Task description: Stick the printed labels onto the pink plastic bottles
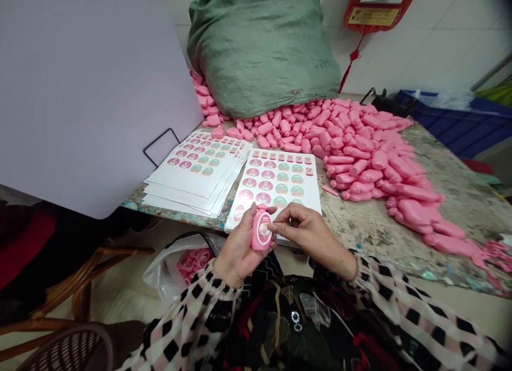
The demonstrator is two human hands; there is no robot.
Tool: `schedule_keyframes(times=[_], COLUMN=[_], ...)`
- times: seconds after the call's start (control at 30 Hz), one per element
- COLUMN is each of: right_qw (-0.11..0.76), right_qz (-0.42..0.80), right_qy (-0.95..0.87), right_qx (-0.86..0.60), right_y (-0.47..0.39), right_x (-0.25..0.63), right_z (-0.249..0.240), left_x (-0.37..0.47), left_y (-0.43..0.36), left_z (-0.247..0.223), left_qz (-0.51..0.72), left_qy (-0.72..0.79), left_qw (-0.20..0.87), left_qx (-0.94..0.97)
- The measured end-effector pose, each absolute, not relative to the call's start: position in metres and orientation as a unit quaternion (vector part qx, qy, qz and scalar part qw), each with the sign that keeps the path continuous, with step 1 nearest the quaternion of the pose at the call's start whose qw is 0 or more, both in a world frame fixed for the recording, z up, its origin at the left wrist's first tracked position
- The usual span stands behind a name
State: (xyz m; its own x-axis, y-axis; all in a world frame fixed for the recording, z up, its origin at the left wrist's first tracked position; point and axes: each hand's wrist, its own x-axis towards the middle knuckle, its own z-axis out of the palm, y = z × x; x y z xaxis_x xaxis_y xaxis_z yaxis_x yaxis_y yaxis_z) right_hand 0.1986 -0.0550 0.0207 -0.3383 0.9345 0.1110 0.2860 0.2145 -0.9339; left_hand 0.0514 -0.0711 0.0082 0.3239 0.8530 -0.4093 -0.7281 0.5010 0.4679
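My left hand (240, 248) is closed around a small pink plastic toy bottle (259, 245), held upright over the table's front edge. An oval pink-and-white sticker (264, 230) lies on the bottle's front face. My right hand (310, 233) comes in from the right with thumb and forefinger bent into a pinch, the tips touching the sticker's right side. Whether anything sits between those fingertips is hidden. Just behind both hands is a sheet of stickers (276, 171) with rows of pink and green round labels.
Left of it lies a stack of sticker sheets (188, 184). A heap of pink bottles (360, 142) spreads across the back and right, below a green sack (264, 51). A blue crate (452, 126) stands far right. Labelled pieces fill a plastic bag (168, 269) below the table.
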Motion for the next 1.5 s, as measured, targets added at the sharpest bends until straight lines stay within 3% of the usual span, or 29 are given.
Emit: schedule_keyframes(times=[1.07, 1.27, 1.5], right_qw=[0.345, 0.274, 0.197], right_qz=[0.398, 0.322, 0.332], right_qy=[-0.726, -0.783, -0.8], right_qx=[-0.443, -0.456, -0.46], right_y=[-0.053, -0.054, -0.055], right_x=[0.199, 0.204, 0.207], right_z=[0.013, 0.017, 0.014], left_x=[0.052, 0.049, 0.047], left_y=[-0.074, -0.081, -0.086], left_z=[0.006, 0.009, 0.0], left_qz=[0.491, 0.461, 0.436], left_qy=[0.301, 0.397, 0.475], left_qw=[0.805, 0.753, 0.647], left_qx=[0.143, 0.25, 0.407])
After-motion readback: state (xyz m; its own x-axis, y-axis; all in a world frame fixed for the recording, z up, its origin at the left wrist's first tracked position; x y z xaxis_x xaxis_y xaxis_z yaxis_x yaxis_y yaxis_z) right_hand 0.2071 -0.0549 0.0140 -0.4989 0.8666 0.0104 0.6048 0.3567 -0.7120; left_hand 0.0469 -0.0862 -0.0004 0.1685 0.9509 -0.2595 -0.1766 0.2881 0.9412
